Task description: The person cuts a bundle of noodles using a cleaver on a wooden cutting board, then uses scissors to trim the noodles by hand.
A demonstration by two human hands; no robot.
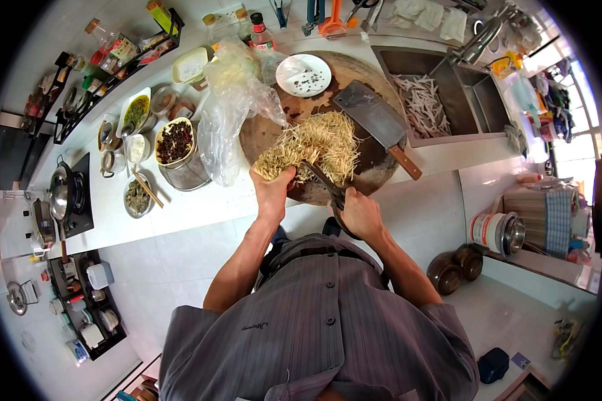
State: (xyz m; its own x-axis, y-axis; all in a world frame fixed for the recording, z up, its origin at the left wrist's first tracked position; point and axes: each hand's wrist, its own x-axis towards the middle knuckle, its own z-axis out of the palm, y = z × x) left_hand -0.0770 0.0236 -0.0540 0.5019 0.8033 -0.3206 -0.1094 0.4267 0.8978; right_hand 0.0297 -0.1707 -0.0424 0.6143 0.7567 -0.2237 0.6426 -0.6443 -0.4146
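Note:
Straw-coloured dried strands (331, 143) lie heaped on a large round wooden chopping board (381, 185). My left hand (272, 193) grips a bundle of these strands at the board's near left edge. In my right hand (360, 213) are dark metal scissors (326, 178), their blades reaching into the strands beside my left hand. How far the blades are apart cannot be made out. A cleaver (371, 113) with a wooden handle rests on the board's right side, handle over the edge. Behind the heap stands a white plate (293, 85) with small dark bits on it.
Left of the board are a crumpled clear plastic bag (226, 115), a bowl of dark dried pieces (174, 143) and a small dish with chopsticks (138, 198). A steel sink (461, 100) at right holds pale slender pieces (424, 105). A wok (60, 193) sits on the stove far left.

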